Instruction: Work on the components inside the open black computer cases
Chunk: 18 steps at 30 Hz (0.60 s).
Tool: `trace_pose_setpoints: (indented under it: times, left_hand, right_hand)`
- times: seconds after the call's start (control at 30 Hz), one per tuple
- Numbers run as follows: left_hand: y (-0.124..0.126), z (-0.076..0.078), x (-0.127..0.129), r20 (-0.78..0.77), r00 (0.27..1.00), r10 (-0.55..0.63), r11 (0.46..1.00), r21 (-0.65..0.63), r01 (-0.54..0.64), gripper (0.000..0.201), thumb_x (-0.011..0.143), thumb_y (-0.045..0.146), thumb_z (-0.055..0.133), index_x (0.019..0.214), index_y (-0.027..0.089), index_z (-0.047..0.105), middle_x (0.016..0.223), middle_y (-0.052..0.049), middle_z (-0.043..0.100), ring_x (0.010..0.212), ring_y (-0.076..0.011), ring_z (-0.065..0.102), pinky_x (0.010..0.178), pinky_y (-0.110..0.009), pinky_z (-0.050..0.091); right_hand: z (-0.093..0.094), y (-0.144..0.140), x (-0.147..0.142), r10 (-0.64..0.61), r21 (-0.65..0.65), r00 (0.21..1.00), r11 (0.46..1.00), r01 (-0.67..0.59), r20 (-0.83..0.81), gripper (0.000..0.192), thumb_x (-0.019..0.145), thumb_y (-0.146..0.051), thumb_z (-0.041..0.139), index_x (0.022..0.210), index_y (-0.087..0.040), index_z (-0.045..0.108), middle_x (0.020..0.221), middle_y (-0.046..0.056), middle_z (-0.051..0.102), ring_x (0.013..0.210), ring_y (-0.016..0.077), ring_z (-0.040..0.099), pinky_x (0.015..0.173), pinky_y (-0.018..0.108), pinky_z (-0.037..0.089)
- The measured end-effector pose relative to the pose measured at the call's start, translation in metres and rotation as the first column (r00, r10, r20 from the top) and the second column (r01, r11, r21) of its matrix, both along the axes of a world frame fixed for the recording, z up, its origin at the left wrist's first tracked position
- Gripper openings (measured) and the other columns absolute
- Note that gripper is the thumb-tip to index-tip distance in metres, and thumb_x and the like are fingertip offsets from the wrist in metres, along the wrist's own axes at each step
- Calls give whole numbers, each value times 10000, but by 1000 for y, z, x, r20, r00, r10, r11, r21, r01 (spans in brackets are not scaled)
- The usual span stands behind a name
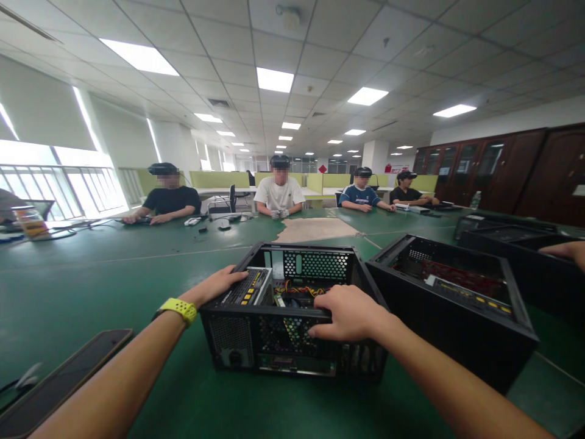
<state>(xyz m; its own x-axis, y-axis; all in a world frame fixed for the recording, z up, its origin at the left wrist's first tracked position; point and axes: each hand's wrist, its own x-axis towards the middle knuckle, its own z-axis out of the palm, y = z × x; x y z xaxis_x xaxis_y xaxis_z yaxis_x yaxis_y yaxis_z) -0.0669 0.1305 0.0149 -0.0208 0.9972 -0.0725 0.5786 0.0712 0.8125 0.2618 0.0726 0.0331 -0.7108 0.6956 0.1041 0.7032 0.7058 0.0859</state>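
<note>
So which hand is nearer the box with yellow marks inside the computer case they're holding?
Left. The left hand lies at the case's left rim, reaching the yellow-marked box; the right hand holds the near rim, farther right.

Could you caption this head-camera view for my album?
Left hand and right hand touch a boxy, black, open computer case on a green tabletop, a white-shirted person seated opposite.

The green table [137, 286] stretches out before me, a ragged pale patch [315, 229] towards its far side. Directly in front of me sits an open computer case [283, 312]; a second open case [439, 323] stands to its right. A flat dark slab [77, 372] lies at my left, a white mouse [192, 222] farther off.
</note>
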Motion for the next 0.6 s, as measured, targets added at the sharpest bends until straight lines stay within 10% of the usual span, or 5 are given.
trace_pose_setpoints:
  times: [0.6]
  left_hand:
    - [-1, 0, 1, 10, 1000, 3, 1000, 12, -3, 580, 622, 622, 588, 994, 176, 567, 943, -58, 699, 861, -263, 656, 754, -317, 510]
  right_hand:
    - [1, 0, -1, -16, -21, 1000, 1000, 15, -14, 495, 769, -660, 447, 885, -220, 641, 820, 65, 661, 777, 234, 613, 634, 296, 399]
